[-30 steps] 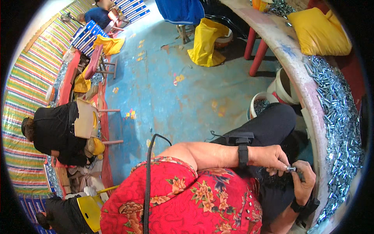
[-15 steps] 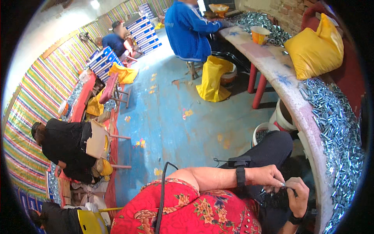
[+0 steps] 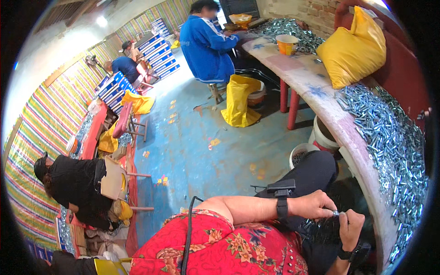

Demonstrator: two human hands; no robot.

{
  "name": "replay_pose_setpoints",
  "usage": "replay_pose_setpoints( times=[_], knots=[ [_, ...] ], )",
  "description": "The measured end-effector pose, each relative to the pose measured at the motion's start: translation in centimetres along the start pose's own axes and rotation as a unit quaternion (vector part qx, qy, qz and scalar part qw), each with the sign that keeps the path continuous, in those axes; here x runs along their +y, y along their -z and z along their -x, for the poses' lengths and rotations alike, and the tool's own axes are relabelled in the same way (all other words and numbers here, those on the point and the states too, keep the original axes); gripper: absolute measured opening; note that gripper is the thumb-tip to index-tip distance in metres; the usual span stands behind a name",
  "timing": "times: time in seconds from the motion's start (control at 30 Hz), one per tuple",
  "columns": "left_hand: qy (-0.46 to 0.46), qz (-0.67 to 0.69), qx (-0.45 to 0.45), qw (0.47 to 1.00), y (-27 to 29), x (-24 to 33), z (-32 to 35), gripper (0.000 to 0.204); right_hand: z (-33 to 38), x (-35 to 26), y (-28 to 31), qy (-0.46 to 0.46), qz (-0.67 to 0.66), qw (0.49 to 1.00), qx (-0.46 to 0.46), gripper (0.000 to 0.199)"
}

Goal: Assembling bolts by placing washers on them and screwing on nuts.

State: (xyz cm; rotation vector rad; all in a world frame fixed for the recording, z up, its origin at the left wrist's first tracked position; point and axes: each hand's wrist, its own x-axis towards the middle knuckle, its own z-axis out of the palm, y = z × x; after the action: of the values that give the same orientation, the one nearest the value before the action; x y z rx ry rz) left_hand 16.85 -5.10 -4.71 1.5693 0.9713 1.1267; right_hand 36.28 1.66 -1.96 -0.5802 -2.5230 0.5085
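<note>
Curved counter (image 3: 316,90), metal sleeves (image 3: 389,146) heaped on it, yellow sack (image 3: 355,55) touching heap. Left hand (image 3: 316,205), right hand (image 3: 351,228) near counter edge; both grips pinched closed on small metal fastener (image 3: 336,213) (partly hidden).

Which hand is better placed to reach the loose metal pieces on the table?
Probably the right hand: it is nearer the table edge and the loose metal pieces. The left hand is farther left. A small metal piece sits between both hands, though.
</note>
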Motion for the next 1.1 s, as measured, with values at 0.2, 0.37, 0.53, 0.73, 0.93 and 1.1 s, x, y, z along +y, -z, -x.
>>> replay_pose_setpoints(
  times=[0.2,0.37,0.53,0.73,0.93,1.1],
  knots=[
    [0.026,0.106,-0.029,0.994,-0.2,0.3,-0.6,0.021,-0.6,-1.3,0.7,-0.045,-0.204,0.977,0.053,0.025],
    [0.041,0.127,-0.042,0.99,-0.6,0.3,-0.8,0.022,0.1,-1.3,0.9,-0.056,-0.115,0.991,0.045,0.02],
    [0.014,0.085,-0.03,0.996,-0.5,-0.3,-0.5,0.022,-0.5,-1.8,0.6,0.01,-0.047,0.996,0.079,0.016],
    [0.161,0.268,-0.076,0.947,0.0,0.3,-0.2,0.021,-0.7,-2.1,0.9,0.041,-0.153,0.985,0.07,0.019],
    [0.213,0.331,-0.125,0.911,0.5,0.2,-0.3,0.021,-0.7,-2.6,1.3,0.023,-0.141,0.988,0.053,0.018],
    [0.167,0.212,-0.117,0.956,0.6,0.4,-0.7,0.021,-0.3,-2.2,1.2,-0.007,-0.062,0.997,0.043,0.014]
  ],
)
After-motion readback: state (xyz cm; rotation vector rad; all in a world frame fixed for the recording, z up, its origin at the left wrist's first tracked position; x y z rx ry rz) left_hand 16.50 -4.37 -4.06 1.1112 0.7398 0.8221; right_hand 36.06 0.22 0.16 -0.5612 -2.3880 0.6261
